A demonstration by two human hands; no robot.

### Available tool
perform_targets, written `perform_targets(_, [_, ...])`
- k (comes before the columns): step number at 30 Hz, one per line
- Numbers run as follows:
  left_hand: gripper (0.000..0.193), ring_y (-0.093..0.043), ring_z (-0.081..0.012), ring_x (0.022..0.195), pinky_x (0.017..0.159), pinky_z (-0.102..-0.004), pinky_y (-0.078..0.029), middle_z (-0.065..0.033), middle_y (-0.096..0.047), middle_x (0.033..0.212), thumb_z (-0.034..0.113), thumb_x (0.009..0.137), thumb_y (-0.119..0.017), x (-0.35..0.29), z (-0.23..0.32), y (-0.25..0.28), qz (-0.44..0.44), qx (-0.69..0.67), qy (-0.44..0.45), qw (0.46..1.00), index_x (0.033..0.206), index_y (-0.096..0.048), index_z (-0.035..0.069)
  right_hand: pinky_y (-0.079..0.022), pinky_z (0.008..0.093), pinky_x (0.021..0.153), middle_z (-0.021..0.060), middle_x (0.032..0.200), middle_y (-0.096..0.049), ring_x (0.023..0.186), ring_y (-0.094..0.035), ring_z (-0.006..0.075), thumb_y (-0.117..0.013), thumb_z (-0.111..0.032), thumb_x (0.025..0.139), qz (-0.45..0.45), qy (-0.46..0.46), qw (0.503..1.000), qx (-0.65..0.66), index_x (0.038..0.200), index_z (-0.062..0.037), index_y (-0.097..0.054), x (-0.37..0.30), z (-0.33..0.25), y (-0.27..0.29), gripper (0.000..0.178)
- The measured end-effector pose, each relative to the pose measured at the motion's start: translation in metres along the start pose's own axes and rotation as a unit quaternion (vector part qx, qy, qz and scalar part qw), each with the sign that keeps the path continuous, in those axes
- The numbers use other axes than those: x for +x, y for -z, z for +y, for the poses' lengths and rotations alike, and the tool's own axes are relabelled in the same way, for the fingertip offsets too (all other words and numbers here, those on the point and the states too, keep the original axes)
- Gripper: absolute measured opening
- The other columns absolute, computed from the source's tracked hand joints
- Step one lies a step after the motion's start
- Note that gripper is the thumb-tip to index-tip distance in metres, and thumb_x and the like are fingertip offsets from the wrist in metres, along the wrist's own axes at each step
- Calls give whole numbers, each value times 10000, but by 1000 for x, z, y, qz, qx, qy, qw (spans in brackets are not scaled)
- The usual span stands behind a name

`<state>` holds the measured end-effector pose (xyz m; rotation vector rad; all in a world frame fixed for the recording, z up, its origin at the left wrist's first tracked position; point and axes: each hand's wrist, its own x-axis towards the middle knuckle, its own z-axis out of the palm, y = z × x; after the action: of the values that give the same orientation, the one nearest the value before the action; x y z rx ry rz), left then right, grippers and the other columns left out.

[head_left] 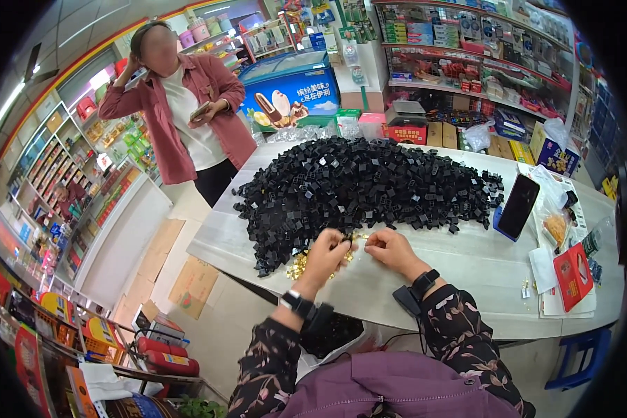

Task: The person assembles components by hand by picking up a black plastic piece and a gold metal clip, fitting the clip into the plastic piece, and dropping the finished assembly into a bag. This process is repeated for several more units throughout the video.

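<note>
A large heap of small black plastic pieces covers the middle of the table. At its near edge my left hand is closed, with a small black plastic piece between thumb and fingers. Just to the right, my right hand is pinched shut, its fingertips a short gap from the left hand. Something tiny and gold-coloured may be at those fingertips, but it is too small to name. Small shiny gold pieces lie in a pile beside and partly behind my left hand.
A phone stands tilted on the table's right side, near a red packet and plastic bags. Below the table edge is an open bag of dark pieces. A person in a pink shirt stands across at the left, holding a phone.
</note>
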<state>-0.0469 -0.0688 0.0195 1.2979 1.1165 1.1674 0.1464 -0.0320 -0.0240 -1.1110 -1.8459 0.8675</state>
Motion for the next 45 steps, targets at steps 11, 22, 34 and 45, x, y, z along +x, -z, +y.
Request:
perform_targets(11, [174, -528, -53, 593, 513, -199, -438, -26, -625, 781, 111, 873, -578, -48, -51, -1, 40, 8, -22, 999, 1024, -578, 25, -440, 207, 625, -25, 765, -595, 675, -508, 35, -677, -173, 821, -97, -14, 965, 244, 841, -31, -637, -12, -25, -29, 149])
perform_targets(22, [179, -606, -100, 723, 627, -231, -518, -48, -629, 863, 73, 899, -535, -42, -49, -9, 51, 21, -68, 996, 1064, -557, 6, -431, 193, 601, -20, 753, -594, 655, -520, 48, -629, -193, 855, -138, -111, 925, 337, 858, -55, -618, -13, -28, -27, 139])
perform_targets(34, [160, -606, -86, 704, 609, -238, -477, -20, -643, 798, 73, 873, -552, -50, -49, -11, 82, 136, -137, 978, 1014, -603, 16, -423, 187, 560, -27, 715, -582, 619, -519, 45, -622, -276, 870, -211, -169, 930, 248, 832, -67, -595, -10, -29, -16, 214])
perform_targets(45, [215, -654, -251, 758, 677, -310, -502, -152, -654, 848, 108, 828, -576, -55, -55, -5, 117, 135, -171, 969, 1024, -617, 31, -408, 172, 552, -45, 711, -573, 626, -522, 39, -611, -319, 881, -266, -204, 918, 213, 848, -86, -611, -5, -42, -18, 235])
